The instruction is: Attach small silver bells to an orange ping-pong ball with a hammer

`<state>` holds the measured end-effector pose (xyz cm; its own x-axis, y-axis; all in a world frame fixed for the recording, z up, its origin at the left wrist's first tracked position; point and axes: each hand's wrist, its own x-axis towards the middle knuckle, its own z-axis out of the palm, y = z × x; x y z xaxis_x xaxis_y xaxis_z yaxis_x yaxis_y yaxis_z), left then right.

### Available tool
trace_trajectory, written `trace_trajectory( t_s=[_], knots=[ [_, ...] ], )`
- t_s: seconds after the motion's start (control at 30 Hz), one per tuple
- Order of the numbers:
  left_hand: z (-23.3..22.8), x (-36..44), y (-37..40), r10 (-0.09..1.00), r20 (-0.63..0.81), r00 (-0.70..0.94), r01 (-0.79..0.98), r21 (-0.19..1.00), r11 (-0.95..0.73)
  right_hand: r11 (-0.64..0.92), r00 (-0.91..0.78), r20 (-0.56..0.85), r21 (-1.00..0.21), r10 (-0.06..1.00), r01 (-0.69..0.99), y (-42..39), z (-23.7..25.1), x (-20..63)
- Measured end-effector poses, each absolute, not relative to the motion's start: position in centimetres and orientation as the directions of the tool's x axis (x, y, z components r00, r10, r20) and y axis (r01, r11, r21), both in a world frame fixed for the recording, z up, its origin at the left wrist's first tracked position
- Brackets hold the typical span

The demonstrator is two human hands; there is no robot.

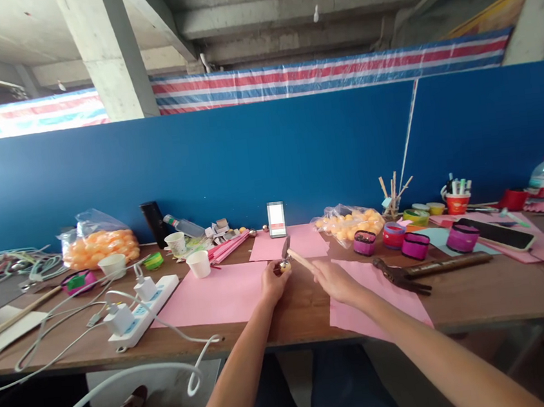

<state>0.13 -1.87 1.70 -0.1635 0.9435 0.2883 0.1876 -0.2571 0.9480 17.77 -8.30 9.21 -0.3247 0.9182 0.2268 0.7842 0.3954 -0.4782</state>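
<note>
Over the middle of the table, my left hand point(273, 285) is closed with its fingertips round a small shiny, yellowish round piece point(285, 266). Just above that piece a dark, narrow, blade-like part point(286, 247) sticks up; what it belongs to I cannot make out. My right hand point(332, 280), to the right, is wrapped round a pale wooden stick point(300, 259). The stick slants up and left, its far end close to the round piece; whether they touch is unclear. Pink paper sheets point(214, 300) lie on both sides of my hands.
To the right are a hammer point(434, 267), purple wristbands point(415, 247) and a phone point(496, 233). A white power strip point(143, 313) with cables and a paper cup point(198, 265) stand left. Bagged orange balls point(101, 247) sit farther back. A blue partition point(229, 162) closes off the back.
</note>
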Motion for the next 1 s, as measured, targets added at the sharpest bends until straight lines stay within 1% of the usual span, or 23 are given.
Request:
trace_trajectory(
  t_s=[0.1, 0.2, 0.23, 0.3, 0.37, 0.5, 0.63, 0.77, 0.9, 1.0],
  knots=[
    [1.6, 0.1, -1.8, 0.944, 0.290, -0.158, 0.192, 0.947, -0.259, 0.381, -0.326, 0.197, -0.475, 0.924, 0.793, -8.2, 9.0, 17.8],
    [1.7, 0.1, -1.8, 0.942, 0.293, -0.166, 0.182, 0.948, -0.263, 0.415, -0.330, 0.254, -0.486, 0.909, 0.769, -8.0, 8.8, 17.9],
    [1.7, 0.1, -1.9, 0.941, 0.295, -0.169, 0.183, 0.947, -0.264, 0.416, -0.331, 0.254, -0.485, 0.909, 0.769, -8.0, 8.8, 18.0],
    [1.7, 0.2, -1.9, 0.941, 0.295, -0.166, 0.194, 0.945, -0.262, 0.404, -0.343, 0.213, -0.472, 0.915, 0.784, -8.1, 8.9, 18.0],
    [1.7, 0.2, -1.9, 0.943, 0.295, -0.155, 0.210, 0.942, -0.261, 0.396, -0.349, 0.188, -0.450, 0.918, 0.800, -8.3, 9.0, 18.0],
    [1.4, 0.1, -1.7, 0.936, 0.307, -0.174, 0.264, 0.930, -0.256, 0.412, -0.340, 0.236, -0.445, 0.910, 0.795, -8.6, 9.1, 17.9],
    [1.4, 0.0, -1.7, 0.938, 0.312, -0.147, 0.336, 0.908, -0.250, 0.395, -0.349, 0.185, -0.438, 0.919, 0.807, -8.9, 9.1, 17.9],
    [1.5, 0.0, -1.8, 0.931, 0.320, -0.177, 0.304, 0.917, -0.258, 0.397, -0.327, 0.228, -0.445, 0.917, 0.803, -9.0, 9.4, 17.8],
    [1.4, 0.0, -1.8, 0.934, 0.321, -0.158, 0.319, 0.912, -0.259, 0.370, -0.327, 0.175, -0.440, 0.929, 0.818, -9.0, 9.8, 17.7],
    [1.3, 0.0, -1.7, 0.928, 0.333, -0.166, 0.302, 0.913, -0.274, 0.392, -0.331, 0.209, -0.468, 0.920, 0.792, -8.9, 9.7, 17.8]
  ],
)
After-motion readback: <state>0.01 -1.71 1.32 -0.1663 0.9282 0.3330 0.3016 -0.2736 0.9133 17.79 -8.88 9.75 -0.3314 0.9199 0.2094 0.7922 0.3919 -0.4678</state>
